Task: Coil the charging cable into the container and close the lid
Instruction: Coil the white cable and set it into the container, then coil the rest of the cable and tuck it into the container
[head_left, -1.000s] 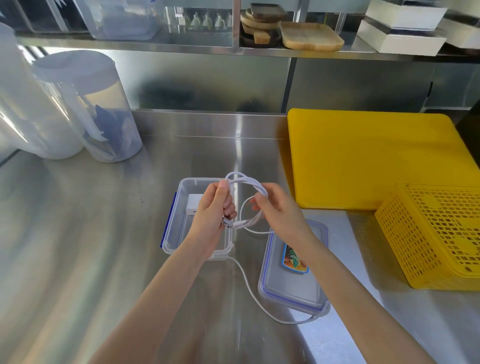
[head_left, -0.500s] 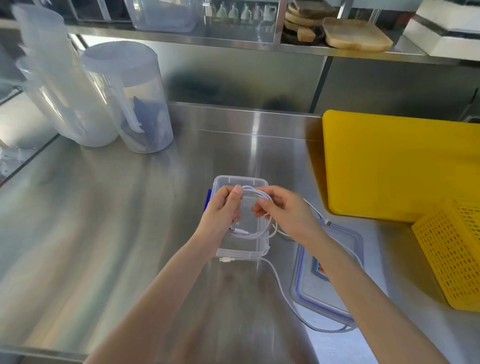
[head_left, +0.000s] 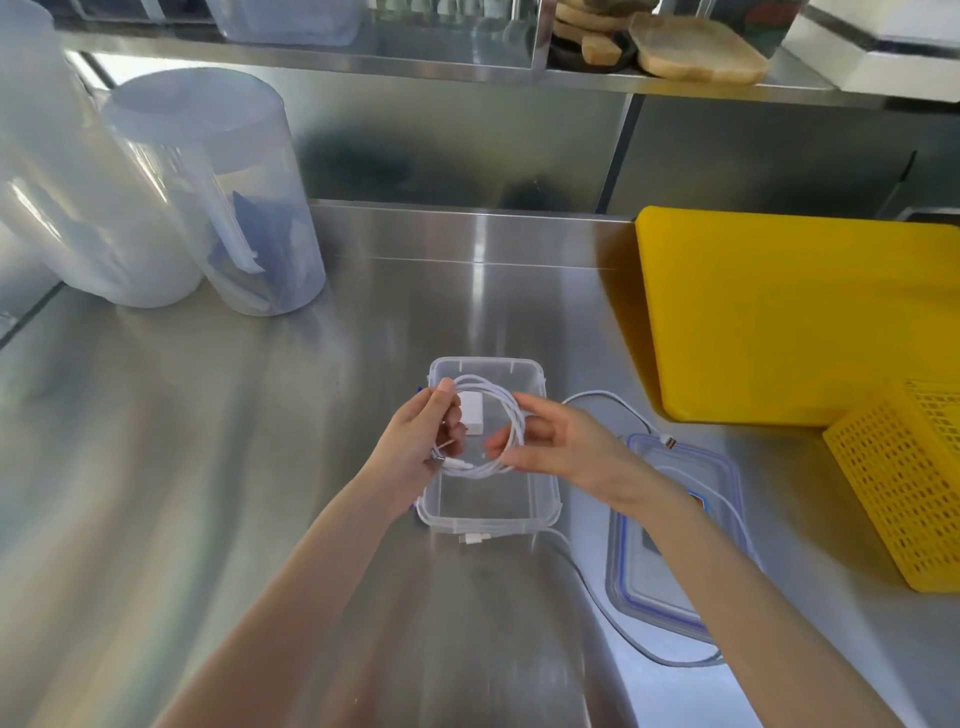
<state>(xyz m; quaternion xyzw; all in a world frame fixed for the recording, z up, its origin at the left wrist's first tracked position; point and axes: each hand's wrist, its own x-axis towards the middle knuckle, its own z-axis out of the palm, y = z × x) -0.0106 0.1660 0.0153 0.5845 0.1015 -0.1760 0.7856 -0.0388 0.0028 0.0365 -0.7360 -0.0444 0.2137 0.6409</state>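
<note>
Steel counter (head_left: 234, 493), yellow board (head_left: 779, 312), basket (head_left: 904, 493); left hand (head_left: 415, 447) and right hand (head_left: 571, 449) tight on cable coil (head_left: 475, 469) over container (head_left: 488, 519)

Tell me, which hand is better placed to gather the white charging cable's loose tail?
The right hand: the tail lies on its side, across the clear blue-rimmed lid, while the left hand pinches the coil.

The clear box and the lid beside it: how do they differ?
The clear rectangular plastic box is deep; the flat clear lid lies low. The box holds a white charger block; the lid has loose white charging cable across it. The lid has a blue edge band and coloured sticker; the box's front wall is plain. Both are clear plastic on the steel counter.
</note>
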